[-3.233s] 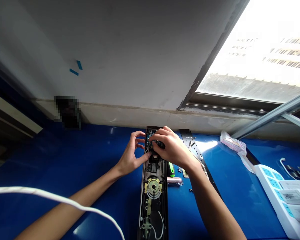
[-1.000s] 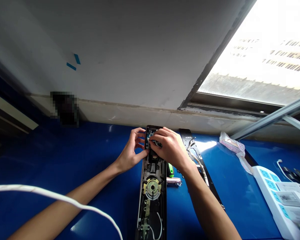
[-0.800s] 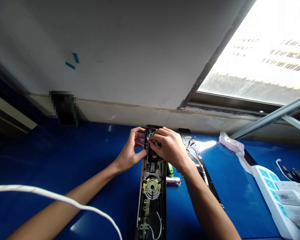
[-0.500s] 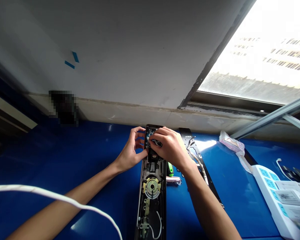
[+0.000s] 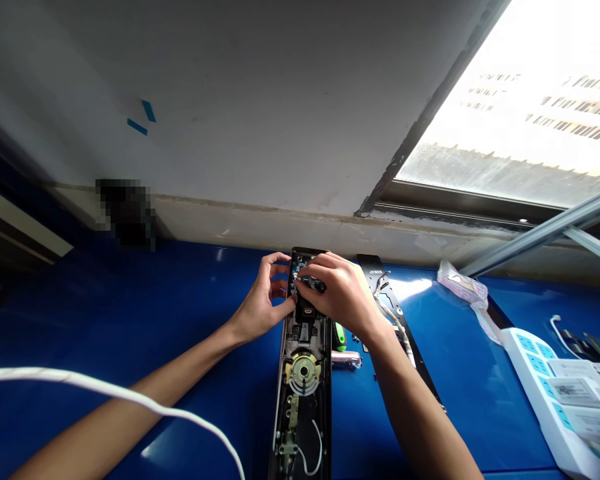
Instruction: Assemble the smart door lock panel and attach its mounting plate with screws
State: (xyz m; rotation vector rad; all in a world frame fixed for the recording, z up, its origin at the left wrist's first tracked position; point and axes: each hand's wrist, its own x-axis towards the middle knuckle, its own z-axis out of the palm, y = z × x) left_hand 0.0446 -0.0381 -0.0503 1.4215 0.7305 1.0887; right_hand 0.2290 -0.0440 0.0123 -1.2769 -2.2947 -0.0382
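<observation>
A long black door-lock body (image 5: 303,393) lies open on the blue table (image 5: 180,320), showing a brass round part (image 5: 303,368), wires and a small circuit board at its far end. My left hand (image 5: 260,303) rests against the lock's left edge near that end, thumb on the rim and fingers curled. My right hand (image 5: 337,293) lies over the circuit board, fingertips pinching a small dark part there. What sits under the fingers is hidden.
A black cover plate (image 5: 395,320) with white wires lies right of the lock. A green-handled tool (image 5: 339,335) and a pink cylinder (image 5: 346,359) sit between them. A white power strip (image 5: 555,393), a plastic bag (image 5: 463,288) and a white cable (image 5: 105,393) are nearby.
Both hands stay at the lock's far end with only small finger shifts. The view has drifted slightly.
</observation>
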